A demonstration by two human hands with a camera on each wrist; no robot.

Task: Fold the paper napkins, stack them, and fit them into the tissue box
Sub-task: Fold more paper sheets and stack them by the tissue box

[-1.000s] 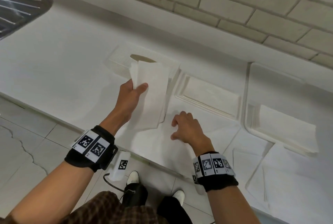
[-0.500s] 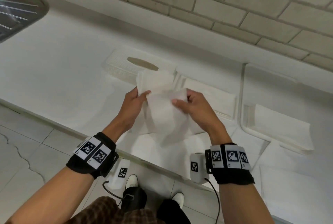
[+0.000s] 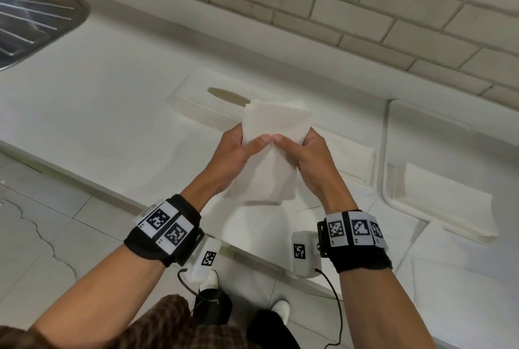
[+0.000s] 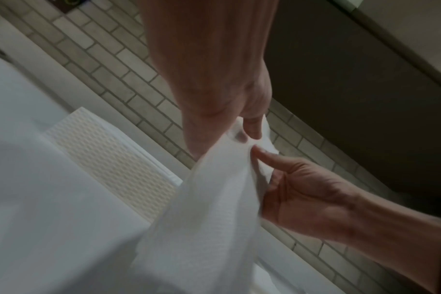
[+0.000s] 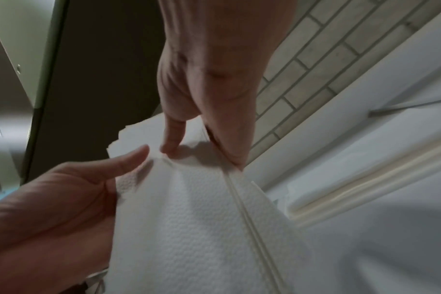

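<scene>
A stack of folded white paper napkins [image 3: 273, 152] is held upright above the counter, in front of the white textured tissue box [image 3: 205, 101] with its oval slot. My left hand [image 3: 238, 149] grips the stack's left edge, thumb across the front. My right hand [image 3: 302, 149] grips the right edge, and the two thumbs nearly meet. In the left wrist view the napkins [image 4: 214, 208] hang from my left hand [image 4: 249, 127] with the box [image 4: 108, 155] behind. The right wrist view has my right hand [image 5: 202, 151] pinching the napkins [image 5: 189, 218].
A white tray [image 3: 345, 152] lies right of the box. A larger white tray [image 3: 393, 152] at the right holds folded napkins [image 3: 446, 199]. Flat napkins [image 3: 449, 278] lie at the counter's front right. A metal sink [image 3: 31, 17] is at the far left; a brick wall runs behind.
My right hand came up from the counter and took the right side of the napkin stack. Both hands now hold it squared up, a little higher and more to the right.
</scene>
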